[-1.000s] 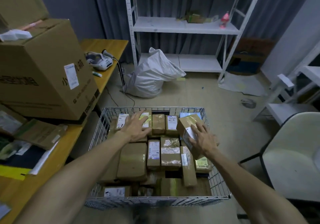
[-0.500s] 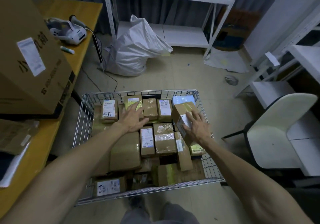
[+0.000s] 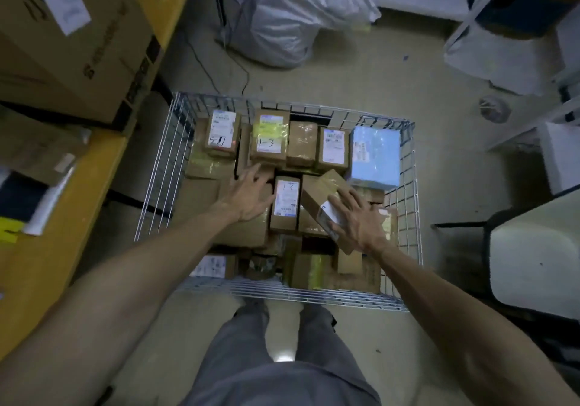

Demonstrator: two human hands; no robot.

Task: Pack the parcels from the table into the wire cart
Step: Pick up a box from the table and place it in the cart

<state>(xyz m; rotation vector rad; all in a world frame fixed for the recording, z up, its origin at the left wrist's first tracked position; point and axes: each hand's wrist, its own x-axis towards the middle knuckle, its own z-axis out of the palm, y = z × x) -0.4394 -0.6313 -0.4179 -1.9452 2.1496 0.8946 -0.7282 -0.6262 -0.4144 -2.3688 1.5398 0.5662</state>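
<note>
The wire cart [image 3: 408, 192] stands on the floor in front of me, filled with several taped cardboard parcels and one light blue parcel [image 3: 375, 157] at its far right corner. My right hand [image 3: 354, 217] grips a small tilted brown box [image 3: 324, 197] over the cart's right side, fingers wrapped over its white-labelled end. My left hand [image 3: 249, 195] hovers with fingers spread over a flat brown parcel [image 3: 244, 226] near the cart's middle; whether it touches is unclear. A labelled upright box [image 3: 285, 203] sits between my hands.
A yellow table [image 3: 47, 242] runs along the left, carrying a large cardboard box [image 3: 72, 41] and flat packets. A white sack [image 3: 288, 13] and cables lie on the floor beyond the cart. A white chair [image 3: 533, 264] stands at the right.
The view has tilted down and closer over the cart. My left hand drew back from the far row toward the middle. My right hand brought the small box lower and nearer.
</note>
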